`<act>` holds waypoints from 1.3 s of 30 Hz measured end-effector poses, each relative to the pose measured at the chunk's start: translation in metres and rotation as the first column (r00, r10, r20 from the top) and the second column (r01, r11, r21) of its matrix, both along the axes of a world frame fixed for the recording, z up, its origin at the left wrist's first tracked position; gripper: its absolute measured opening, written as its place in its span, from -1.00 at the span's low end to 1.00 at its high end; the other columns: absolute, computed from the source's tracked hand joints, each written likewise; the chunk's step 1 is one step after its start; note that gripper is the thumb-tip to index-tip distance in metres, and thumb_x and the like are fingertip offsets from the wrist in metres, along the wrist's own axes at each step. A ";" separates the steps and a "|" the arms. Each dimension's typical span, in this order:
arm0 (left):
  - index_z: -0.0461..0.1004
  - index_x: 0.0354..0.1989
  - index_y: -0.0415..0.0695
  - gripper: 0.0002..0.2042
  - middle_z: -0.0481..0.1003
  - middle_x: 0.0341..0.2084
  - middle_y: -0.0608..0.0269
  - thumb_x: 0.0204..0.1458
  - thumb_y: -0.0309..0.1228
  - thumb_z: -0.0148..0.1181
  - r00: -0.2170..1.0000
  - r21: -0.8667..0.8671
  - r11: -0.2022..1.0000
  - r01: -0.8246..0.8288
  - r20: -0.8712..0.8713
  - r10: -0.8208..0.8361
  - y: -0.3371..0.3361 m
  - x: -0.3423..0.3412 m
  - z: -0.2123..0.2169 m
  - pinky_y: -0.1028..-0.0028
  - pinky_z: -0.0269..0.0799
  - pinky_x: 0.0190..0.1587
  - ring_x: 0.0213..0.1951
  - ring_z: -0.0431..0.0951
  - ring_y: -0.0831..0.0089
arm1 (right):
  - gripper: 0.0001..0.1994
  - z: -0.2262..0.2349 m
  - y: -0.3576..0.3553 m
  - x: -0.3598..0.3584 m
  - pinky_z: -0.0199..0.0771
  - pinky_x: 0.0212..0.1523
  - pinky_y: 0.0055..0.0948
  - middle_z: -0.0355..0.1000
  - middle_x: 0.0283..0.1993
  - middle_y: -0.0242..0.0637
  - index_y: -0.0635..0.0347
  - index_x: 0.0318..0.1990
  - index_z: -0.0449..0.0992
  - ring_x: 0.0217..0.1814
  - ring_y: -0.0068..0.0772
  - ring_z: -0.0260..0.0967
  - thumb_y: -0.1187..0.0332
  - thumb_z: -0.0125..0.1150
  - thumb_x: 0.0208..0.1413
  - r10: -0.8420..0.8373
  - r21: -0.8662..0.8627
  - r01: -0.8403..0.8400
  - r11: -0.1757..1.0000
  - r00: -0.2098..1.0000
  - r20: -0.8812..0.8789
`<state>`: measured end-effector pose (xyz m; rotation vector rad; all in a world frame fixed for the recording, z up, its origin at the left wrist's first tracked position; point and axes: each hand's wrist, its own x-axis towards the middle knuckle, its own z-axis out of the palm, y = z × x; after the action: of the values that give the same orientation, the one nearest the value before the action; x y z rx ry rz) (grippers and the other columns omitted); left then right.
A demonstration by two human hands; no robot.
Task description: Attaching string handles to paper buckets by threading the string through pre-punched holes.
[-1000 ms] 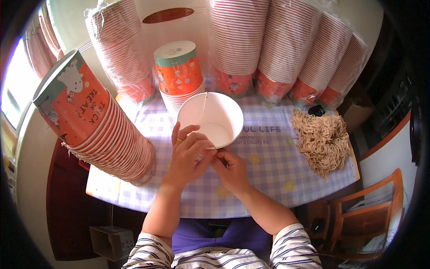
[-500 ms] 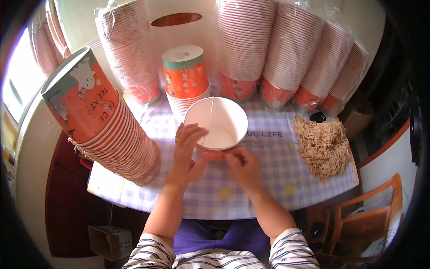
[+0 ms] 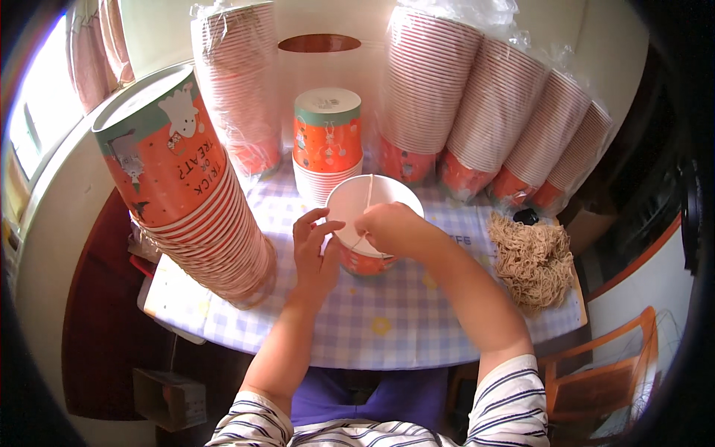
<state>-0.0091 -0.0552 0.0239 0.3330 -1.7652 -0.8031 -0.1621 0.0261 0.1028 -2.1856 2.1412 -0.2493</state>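
Note:
A paper bucket (image 3: 401, 194), white inside and orange outside, stands upright on the table in front of me. A thin pale cord (image 3: 370, 191) runs from its far rim down across the opening. My right hand (image 3: 391, 229) reaches over the near rim into the bucket, its fingers pinched around the cord near the front wall. At the bucket's left side, my left hand (image 3: 316, 249) has its fingers curved and apart, with the fingertips close by the rim. I see nothing held in it. The right hand hides part of the bucket's inside.
Left of me leans a tall stack of nested orange buckets (image 3: 171, 164) with cords around its lower part. A shorter upside-down stack (image 3: 328, 145) stands behind the bucket. Several plastic-wrapped stacks (image 3: 432, 82) line the back. A heap of tan cords (image 3: 532, 261) lies at the right.
My right hand has moved from outside the bucket's front right, over the rim and into it. My left hand stays beside the rim. The view has shifted a little.

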 end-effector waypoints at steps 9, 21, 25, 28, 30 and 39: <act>0.49 -0.36 -0.15 -0.87 0.37 -0.06 0.09 -0.10 -0.55 0.05 0.999 -0.010 1.000 -0.009 -0.032 0.009 0.000 0.004 0.003 0.31 0.24 -0.02 -0.03 0.32 0.22 | -0.96 0.005 0.078 -0.046 0.38 -0.33 -0.14 0.40 -0.39 -0.20 0.12 -0.42 0.45 -0.36 -0.03 0.38 0.41 0.10 -0.04 -0.307 -0.476 0.288 0.831 0.951 0.039; 0.47 -0.38 -0.18 -0.93 0.38 -0.09 0.06 -0.06 -0.54 0.10 0.998 -0.022 0.999 -0.026 -0.053 0.025 -0.001 -0.003 -0.001 0.31 0.28 -0.02 -0.07 0.36 0.20 | -0.82 -0.089 0.102 -0.046 0.43 -0.30 -0.46 0.50 -0.28 -0.25 0.24 -0.23 0.53 -0.28 -0.44 0.43 0.48 0.14 -0.03 -0.354 -0.006 0.475 0.880 0.664 0.659; 0.46 -0.36 -0.18 -0.93 0.35 -0.10 0.03 -0.04 -0.51 0.13 0.998 -0.014 1.000 -0.019 -0.060 0.018 0.002 -0.003 0.004 0.32 0.28 0.00 -0.06 0.36 0.20 | -0.81 -0.089 0.094 -0.048 0.34 -0.43 -0.59 0.49 -0.33 -0.39 0.27 -0.17 0.50 -0.38 -0.65 0.34 0.49 0.06 0.05 -0.179 -0.080 0.621 0.780 0.343 0.922; 0.46 -0.34 -0.18 -0.91 0.33 -0.08 0.02 -0.05 -0.50 0.16 0.998 -0.003 0.999 -0.032 -0.060 0.032 0.003 -0.003 0.006 0.33 0.28 0.01 -0.05 0.36 0.20 | -0.78 -0.085 0.082 -0.061 0.43 -0.20 -0.47 0.50 -0.24 -0.27 0.36 -0.14 0.47 -0.23 -0.49 0.43 0.48 -0.03 0.10 -0.216 -0.080 0.736 0.672 0.299 0.930; 0.46 -0.33 -0.19 -0.89 0.32 -0.08 0.02 -0.05 -0.50 0.17 0.998 -0.002 0.999 -0.051 -0.045 0.051 0.004 -0.005 0.004 0.33 0.28 0.01 -0.04 0.36 0.19 | -0.74 -0.090 0.076 -0.061 0.39 -0.28 -0.51 0.49 -0.25 -0.31 0.29 -0.10 0.46 -0.29 -0.54 0.40 0.30 -0.01 0.19 -0.177 -0.079 0.721 0.688 0.273 0.946; 0.49 -0.33 -0.15 -0.87 0.36 -0.07 0.04 -0.08 -0.50 0.21 0.999 0.032 0.999 -0.036 -0.032 0.037 0.004 -0.002 0.007 0.32 0.29 0.02 0.02 0.35 0.17 | -0.85 -0.079 0.077 -0.023 0.30 -0.30 -0.56 0.40 -0.35 -0.40 0.20 -0.17 0.48 -0.33 -0.61 0.28 0.40 0.07 0.16 0.016 -0.443 0.843 0.305 0.460 0.888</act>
<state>-0.0110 -0.0511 0.0306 0.3698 -1.7133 -0.8067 -0.1851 0.1028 0.0234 -0.8641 2.0882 -2.3660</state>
